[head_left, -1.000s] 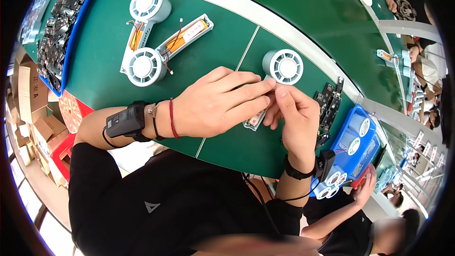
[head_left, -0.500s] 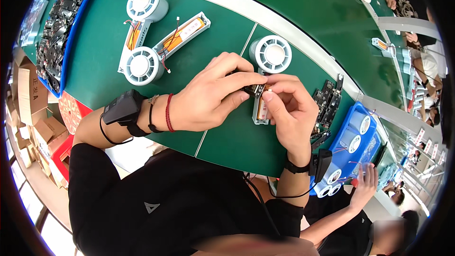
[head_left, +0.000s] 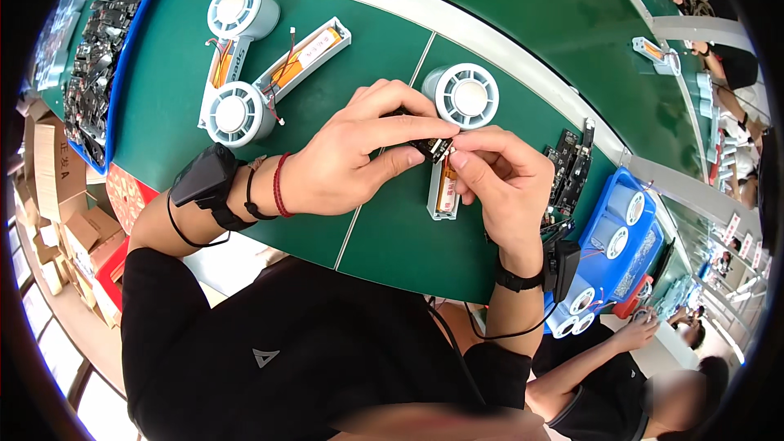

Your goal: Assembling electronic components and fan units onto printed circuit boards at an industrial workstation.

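Observation:
My left hand (head_left: 351,151) grips a small black circuit board (head_left: 431,148) between thumb and fingers. Against the board's right end, my right hand (head_left: 506,184) pinches a small white plug, mostly covered by the fingertips. Under both hands lies a light-blue handheld fan (head_left: 468,96), its round head facing up at the far side. Its opened handle (head_left: 443,200) shows an orange battery with a white label and points toward me. The wiring between the board and the fan is hidden by my fingers.
Two more fans (head_left: 239,114) (head_left: 243,10) with open handles and loose wires lie at the left. A blue bin of black boards (head_left: 122,57) stands far left. Several circuit boards (head_left: 569,167) lie right of my right hand, beside a blue bin of fans (head_left: 608,269). A co-worker (head_left: 596,367) sits at lower right.
My right fingertips have drawn in against the board's end, bringing the plug to it. The view has shifted slightly. The co-worker's hand has moved lower, beside the bin.

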Demonstrator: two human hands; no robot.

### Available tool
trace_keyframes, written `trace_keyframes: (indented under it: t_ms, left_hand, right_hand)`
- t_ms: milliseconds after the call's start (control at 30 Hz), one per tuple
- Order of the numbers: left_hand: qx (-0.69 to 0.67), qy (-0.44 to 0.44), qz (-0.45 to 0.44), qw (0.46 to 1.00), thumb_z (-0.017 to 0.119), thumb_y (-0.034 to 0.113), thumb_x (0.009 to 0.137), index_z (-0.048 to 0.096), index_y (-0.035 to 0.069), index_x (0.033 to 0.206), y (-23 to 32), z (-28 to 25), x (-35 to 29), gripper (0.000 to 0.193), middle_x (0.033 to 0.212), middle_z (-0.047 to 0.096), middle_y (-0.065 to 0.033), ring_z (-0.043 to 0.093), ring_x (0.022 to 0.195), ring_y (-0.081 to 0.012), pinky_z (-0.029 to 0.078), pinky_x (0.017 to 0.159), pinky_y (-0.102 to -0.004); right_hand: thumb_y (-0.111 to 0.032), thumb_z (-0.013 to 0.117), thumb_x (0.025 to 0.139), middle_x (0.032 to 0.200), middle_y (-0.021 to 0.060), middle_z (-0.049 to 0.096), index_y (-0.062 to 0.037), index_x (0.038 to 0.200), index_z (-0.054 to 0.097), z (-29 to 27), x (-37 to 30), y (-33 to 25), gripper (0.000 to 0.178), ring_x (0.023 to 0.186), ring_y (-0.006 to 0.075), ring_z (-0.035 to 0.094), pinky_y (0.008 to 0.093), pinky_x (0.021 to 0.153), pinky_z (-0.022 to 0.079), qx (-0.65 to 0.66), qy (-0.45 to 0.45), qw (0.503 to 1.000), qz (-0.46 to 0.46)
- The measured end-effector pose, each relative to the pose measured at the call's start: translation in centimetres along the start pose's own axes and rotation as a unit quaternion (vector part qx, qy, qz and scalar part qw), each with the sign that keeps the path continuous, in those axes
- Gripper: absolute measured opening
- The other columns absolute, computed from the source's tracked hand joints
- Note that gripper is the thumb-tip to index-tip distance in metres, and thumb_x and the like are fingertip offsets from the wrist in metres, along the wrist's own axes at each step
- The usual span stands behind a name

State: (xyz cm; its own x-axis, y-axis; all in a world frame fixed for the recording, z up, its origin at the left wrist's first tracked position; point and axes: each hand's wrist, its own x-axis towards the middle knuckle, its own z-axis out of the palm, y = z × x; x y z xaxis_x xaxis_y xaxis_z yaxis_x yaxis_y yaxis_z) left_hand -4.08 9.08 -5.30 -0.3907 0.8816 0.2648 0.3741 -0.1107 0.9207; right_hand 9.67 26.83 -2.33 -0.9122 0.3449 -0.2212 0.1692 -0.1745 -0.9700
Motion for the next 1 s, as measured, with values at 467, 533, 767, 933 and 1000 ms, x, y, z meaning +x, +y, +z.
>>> trace_keyframes:
  t_ms: [467,533,767,933,1000]
  left_hand:
    - [0.059,0.009,0.050,0.997,0.074,-0.005,0.084,0.071,0.006,0.127,-0.2,0.1,0.1,0.045,0.116,0.062,-0.0101,0.059,0.103,-0.0272,0.045,0.092,-0.0379]
    - [0.091,0.024,0.074,0.993,0.076,-0.004,0.082,0.072,0.007,0.126,-0.3,0.1,0.2,0.046,0.113,0.064,-0.0085,0.060,0.100,-0.0261,0.045,0.089,-0.0372]
    - [0.258,0.047,0.137,0.955,0.077,-0.004,0.073,0.074,0.010,0.122,0.7,0.5,0.0,0.051,0.107,0.064,-0.0045,0.061,0.092,-0.0234,0.041,0.079,-0.0350]
    - [0.325,0.080,0.159,0.929,0.076,-0.002,0.068,0.074,0.011,0.120,0.9,1.0,-0.4,0.053,0.105,0.064,-0.0038,0.061,0.091,-0.0235,0.040,0.076,-0.0352]
    - [0.326,0.074,0.154,0.930,0.076,-0.003,0.071,0.074,0.010,0.121,1.2,0.7,-0.6,0.052,0.107,0.064,-0.0048,0.061,0.091,-0.0236,0.042,0.077,-0.0351]
  right_hand:
    - [0.009,0.074,0.087,0.089,0.0062,0.073,0.0022,0.098,0.067,0.1,0.1,-0.4,0.014,0.076,0.0088,0.069,0.0218,0.065,0.054,-0.061,0.015,0.996,-0.058]
    - [0.009,0.073,0.087,0.089,0.0056,0.072,0.0021,0.097,0.067,0.3,0.1,-0.7,0.014,0.077,0.0089,0.069,0.0216,0.065,0.054,-0.062,0.018,0.996,-0.058]
    - [0.012,0.072,0.086,0.094,0.0084,0.070,0.0024,0.098,0.064,-0.2,-0.4,-1.0,0.017,0.083,0.0115,0.068,0.0241,0.073,0.056,-0.138,-0.011,0.988,-0.073]
    - [0.008,0.074,0.084,0.087,0.0032,0.068,0.0006,0.089,0.063,0.6,-0.3,-0.7,0.014,0.070,0.0076,0.062,0.0214,0.063,0.049,-0.137,0.019,0.986,-0.091]
    - [0.007,0.074,0.084,0.087,0.0034,0.068,0.0008,0.093,0.066,0.7,-0.2,-0.9,0.014,0.073,0.0081,0.063,0.0216,0.064,0.050,-0.148,0.015,0.985,-0.090]
